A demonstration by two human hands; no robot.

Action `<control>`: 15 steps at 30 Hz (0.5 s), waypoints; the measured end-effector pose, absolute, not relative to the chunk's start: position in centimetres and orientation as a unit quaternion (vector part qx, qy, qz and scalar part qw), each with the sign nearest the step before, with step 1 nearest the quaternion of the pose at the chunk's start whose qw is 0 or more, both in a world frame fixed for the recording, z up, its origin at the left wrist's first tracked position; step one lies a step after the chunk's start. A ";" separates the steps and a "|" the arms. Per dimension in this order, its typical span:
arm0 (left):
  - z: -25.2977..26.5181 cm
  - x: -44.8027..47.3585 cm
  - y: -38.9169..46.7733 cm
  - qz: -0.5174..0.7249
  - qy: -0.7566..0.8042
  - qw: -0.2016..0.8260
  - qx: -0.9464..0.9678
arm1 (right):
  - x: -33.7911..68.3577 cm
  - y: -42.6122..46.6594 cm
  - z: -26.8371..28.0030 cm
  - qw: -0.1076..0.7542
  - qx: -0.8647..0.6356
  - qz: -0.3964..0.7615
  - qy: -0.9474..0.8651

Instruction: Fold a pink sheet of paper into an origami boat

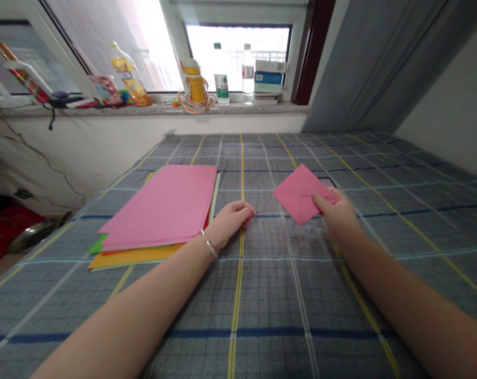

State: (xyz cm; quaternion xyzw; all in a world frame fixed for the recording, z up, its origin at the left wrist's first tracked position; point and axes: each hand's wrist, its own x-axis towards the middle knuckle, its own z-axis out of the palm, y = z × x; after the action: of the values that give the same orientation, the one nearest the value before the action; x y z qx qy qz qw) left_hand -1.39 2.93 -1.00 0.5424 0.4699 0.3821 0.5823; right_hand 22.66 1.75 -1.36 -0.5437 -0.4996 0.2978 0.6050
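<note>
Your right hand (340,211) grips the folded pink paper (297,192) by one corner, perhaps baring its creases, short of the plaid cloth (270,295)'s far edge; your left hand (232,221) curls, grip unclear, beside the paper stack (167,205).

From my end I see one pink folded paper (295,192), a small flat diamond with creases across its face, its right corner pinched under the thumb (321,203) of the right hand (341,213). The rest spreads out leftward from those fingers, one corner pointing away from me, one toward me, and the free left corner well apart from the left hand's (234,218) fingertips.
</note>
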 end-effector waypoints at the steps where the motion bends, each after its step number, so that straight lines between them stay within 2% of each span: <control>1: -0.8 -1.2 2.6 0.386 0.456 0.587 0.546 | 22.6 1.5 -1.3 0.606 -0.542 0.212 -0.543; 3: -0.4 -0.6 1.8 0.369 0.425 0.604 0.565 | 22.1 0.9 -1.1 0.568 -0.503 0.054 -0.649; 6: -0.3 0.3 0.5 0.354 0.357 0.649 0.571 | 21.0 -0.2 -1.1 0.445 -0.430 -0.057 -0.783; 10: -1.2 1.1 0.0 0.363 0.354 0.661 0.553 | 19.7 -0.8 -1.6 0.357 -0.404 -0.088 -0.838; 15: -1.7 1.1 0.5 0.361 0.409 0.656 0.521 | 19.2 -0.4 -2.2 0.323 -0.384 -0.048 -0.863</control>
State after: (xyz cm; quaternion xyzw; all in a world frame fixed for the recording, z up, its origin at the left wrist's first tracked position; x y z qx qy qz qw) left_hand 1.06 0.48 -1.66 0.5213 0.4091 0.3613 0.6560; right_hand 19.23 -0.43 -2.18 -0.3840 -0.8635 -0.0482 0.3234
